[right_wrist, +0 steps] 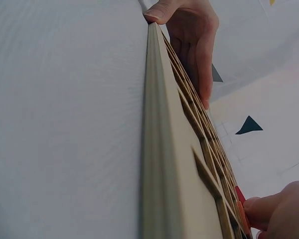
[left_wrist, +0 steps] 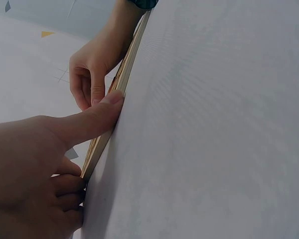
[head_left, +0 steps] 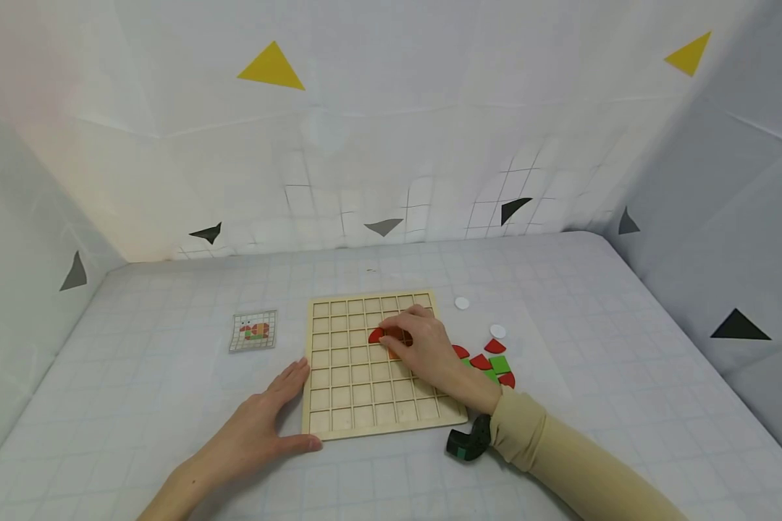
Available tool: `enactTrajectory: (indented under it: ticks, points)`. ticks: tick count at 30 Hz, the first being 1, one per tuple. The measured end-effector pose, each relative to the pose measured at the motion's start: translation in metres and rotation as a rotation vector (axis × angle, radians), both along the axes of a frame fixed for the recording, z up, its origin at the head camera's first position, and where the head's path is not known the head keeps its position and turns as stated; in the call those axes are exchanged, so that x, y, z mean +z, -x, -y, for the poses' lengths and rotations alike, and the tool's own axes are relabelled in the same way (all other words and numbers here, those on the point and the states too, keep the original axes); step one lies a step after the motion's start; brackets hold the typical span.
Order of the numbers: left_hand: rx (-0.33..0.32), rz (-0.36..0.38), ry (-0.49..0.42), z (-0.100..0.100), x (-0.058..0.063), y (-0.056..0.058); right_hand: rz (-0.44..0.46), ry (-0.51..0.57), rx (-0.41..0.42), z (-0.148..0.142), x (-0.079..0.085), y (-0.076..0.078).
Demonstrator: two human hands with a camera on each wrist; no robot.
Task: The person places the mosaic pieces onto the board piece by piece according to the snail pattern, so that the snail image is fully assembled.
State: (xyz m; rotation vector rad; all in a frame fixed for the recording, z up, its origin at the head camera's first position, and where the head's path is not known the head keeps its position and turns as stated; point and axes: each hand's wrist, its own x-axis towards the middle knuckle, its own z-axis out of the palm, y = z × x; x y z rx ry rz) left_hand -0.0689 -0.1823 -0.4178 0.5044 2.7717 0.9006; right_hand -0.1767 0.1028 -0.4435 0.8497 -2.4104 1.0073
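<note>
A wooden grid board point(head_left: 341, 397) lies on the table, its square cells divided by raised strips. My left hand point(head_left: 250, 427) rests at its near left corner, fingers spread along the left side and thumb point(left_wrist: 92, 122) against the near edge. Over the board's right half, my right hand point(head_left: 426, 351) has thumb and index fingertips at a red quarter-circle piece point(head_left: 376, 336), pinching its right end. Beneath that hand, a darker red piece point(head_left: 400, 334) and an orange square piece point(head_left: 393, 354) show partly. The right wrist view has the fingertips beside the red piece point(right_wrist: 240, 194).
Several loose pieces lie right of the board, among them a green square point(head_left: 499, 365) and a red quarter-circle point(head_left: 494, 346). Two white discs stand farther back, one nearer point(head_left: 497, 331). A small picture card point(head_left: 254, 331) lies left. A black device point(head_left: 471, 440) is at my right wrist.
</note>
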Motion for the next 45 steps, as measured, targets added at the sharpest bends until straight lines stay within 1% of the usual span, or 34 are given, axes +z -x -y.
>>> enactTrajectory:
  ticks: [9, 17, 21, 25, 28, 31, 33, 35, 37, 39, 41, 43, 45]
  points:
    - [0.001, -0.007, 0.007, 0.000, -0.001, 0.000, -0.019, 0.006, 0.009, 0.000, 0.000, 0.000]
    - [0.001, -0.008, -0.006, 0.000, -0.002, 0.000, -0.039, 0.006, 0.017, 0.000, -0.001, 0.001]
    - [-0.002, -0.010, -0.005, 0.001, -0.001, 0.000, -0.042, 0.023, 0.013, 0.000, -0.001, 0.001]
    - [-0.004, -0.012, -0.007, 0.001, -0.001, 0.000, -0.033, 0.039, 0.003, -0.001, 0.003, 0.000]
    - [-0.004, -0.019, -0.014, 0.001, -0.002, 0.000, -0.027, 0.038, 0.015, -0.001, 0.011, -0.002]
    - [0.000, -0.012, -0.009, 0.001, -0.002, 0.001, 0.007, 0.042, 0.028, -0.005, 0.023, -0.004]
    - [0.001, -0.005, 0.000, 0.000, -0.001, 0.001, 0.047, 0.047, 0.020, -0.010, 0.031, -0.005]
    - [0.005, 0.006, 0.008, 0.000, -0.001, 0.001, 0.107, 0.064, 0.005, -0.018, 0.036, -0.006]
    - [0.002, 0.004, 0.006, 0.000, -0.002, 0.000, 0.162, 0.077, -0.019, -0.030, 0.038, -0.006]
    - [-0.001, 0.001, 0.004, 0.000, -0.002, 0.000, 0.194, 0.087, -0.032, -0.044, 0.040, -0.008]
    - [-0.003, -0.006, 0.001, 0.001, -0.002, 0.000, 0.205, 0.083, -0.047, -0.057, 0.040, -0.010]
    - [-0.006, -0.013, 0.000, 0.001, -0.002, 0.000, 0.200, 0.061, -0.065, -0.069, 0.041, -0.012]
    - [-0.007, -0.018, 0.000, 0.001, -0.003, 0.001, 0.213, 0.042, -0.088, -0.080, 0.041, -0.014]
